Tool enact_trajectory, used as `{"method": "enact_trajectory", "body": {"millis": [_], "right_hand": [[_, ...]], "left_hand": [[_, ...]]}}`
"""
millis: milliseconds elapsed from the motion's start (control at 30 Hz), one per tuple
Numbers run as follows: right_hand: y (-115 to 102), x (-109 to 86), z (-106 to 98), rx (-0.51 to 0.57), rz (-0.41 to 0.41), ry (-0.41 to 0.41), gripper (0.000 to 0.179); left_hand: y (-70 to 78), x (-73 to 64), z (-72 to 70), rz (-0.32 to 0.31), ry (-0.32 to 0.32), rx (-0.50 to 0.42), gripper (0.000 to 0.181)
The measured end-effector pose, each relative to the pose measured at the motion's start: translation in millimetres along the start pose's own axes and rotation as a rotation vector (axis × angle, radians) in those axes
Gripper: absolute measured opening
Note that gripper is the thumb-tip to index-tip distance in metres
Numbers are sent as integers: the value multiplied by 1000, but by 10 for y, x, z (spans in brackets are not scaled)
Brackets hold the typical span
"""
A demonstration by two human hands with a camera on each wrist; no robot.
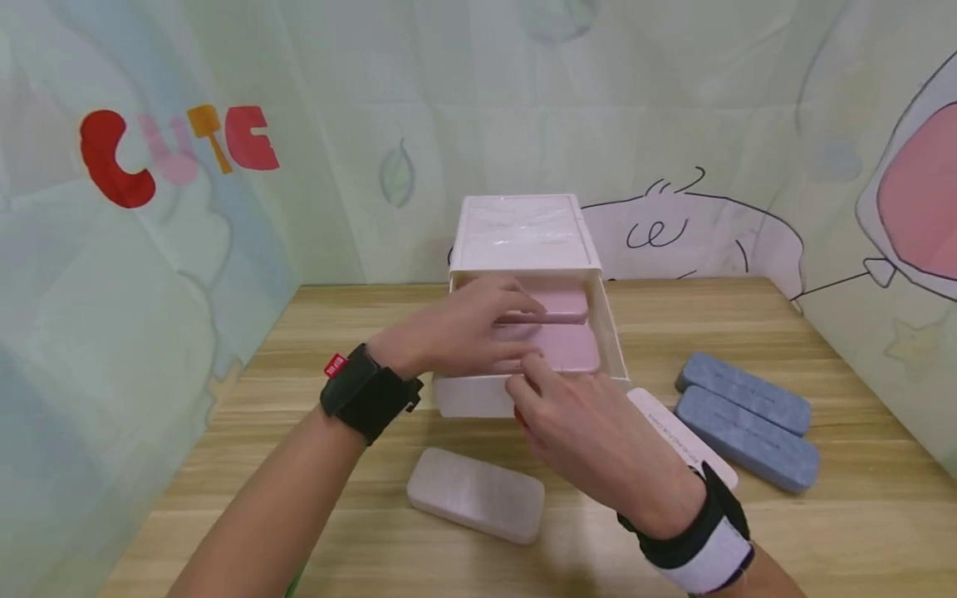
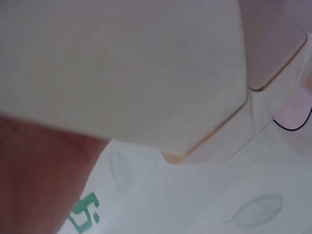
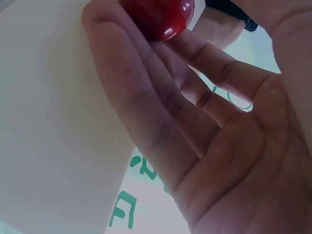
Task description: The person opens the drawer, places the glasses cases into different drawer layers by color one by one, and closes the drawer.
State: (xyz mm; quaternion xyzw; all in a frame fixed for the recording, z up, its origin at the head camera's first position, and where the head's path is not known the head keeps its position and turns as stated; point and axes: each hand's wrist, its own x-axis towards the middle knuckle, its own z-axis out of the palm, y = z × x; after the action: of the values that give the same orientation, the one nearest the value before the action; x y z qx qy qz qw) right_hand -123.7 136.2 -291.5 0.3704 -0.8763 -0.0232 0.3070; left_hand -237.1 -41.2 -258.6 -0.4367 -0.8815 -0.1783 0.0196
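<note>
1. Left grip [image 1: 478, 328]: fingers loosely extended and spread above the pink cases; nothing seen pinched. Tip contact: cannot tell.
2. Beige case [image 1: 476, 496]: on the desk [image 1: 359, 540], below the left grip in the head view, apart from the drawer.
3. White box [image 1: 523, 232]: drawer [image 1: 471, 399] stands out toward the person. Inside, one behind the other: rear pink case [image 1: 564, 301], front pink case [image 1: 571, 349]. Judged light, stiff-shelled, smooth, somewhat slippery; best taken across the long edges, not pressed at mid-lid.
4. Red knob [image 3: 161, 19]: on the drawer front; glossy, presumably hard and slick. Best hold: around its sides, thumb opposing fingers.
5. Right grip [image 1: 598, 428]: fingers and thumb curled about the knob; firmness cannot be told.
6. White case [image 1: 680, 433]: partly covered by the right grip, just beside the front blue case [image 1: 748, 438]; rear blue case [image 1: 743, 392] lies alongside that one.
</note>
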Motion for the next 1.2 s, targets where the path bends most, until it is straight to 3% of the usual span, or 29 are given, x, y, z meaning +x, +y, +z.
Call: {"method": "enact_trajectory", "body": {"millis": [233,333,433,600,733,867,1200], "right_hand": [[2,0,10,-18,-6,2,17],[1,12,5,-13,-9,-8,16],[3,11,2,-15,-9,-11,15],[13,-3,-1,-9,9,-3,17],[20,0,4,5,13,-2,17],[23,12,29,-4,-3,4,18],[71,12,64,-10,30,3,20]], "left_hand": [[-268,-206,-123,17,330,-100,23],[-428,-289,-138,-43,464,-167,22],[-572,-326,-117,-122,540,-283,26],[-761,-296,6,-195,544,-482,34],[-841,-279,135,-224,540,-559,38],[-909,-280,243,-231,546,-592,43],[-967,-177,423,-220,559,-804,42]]}}
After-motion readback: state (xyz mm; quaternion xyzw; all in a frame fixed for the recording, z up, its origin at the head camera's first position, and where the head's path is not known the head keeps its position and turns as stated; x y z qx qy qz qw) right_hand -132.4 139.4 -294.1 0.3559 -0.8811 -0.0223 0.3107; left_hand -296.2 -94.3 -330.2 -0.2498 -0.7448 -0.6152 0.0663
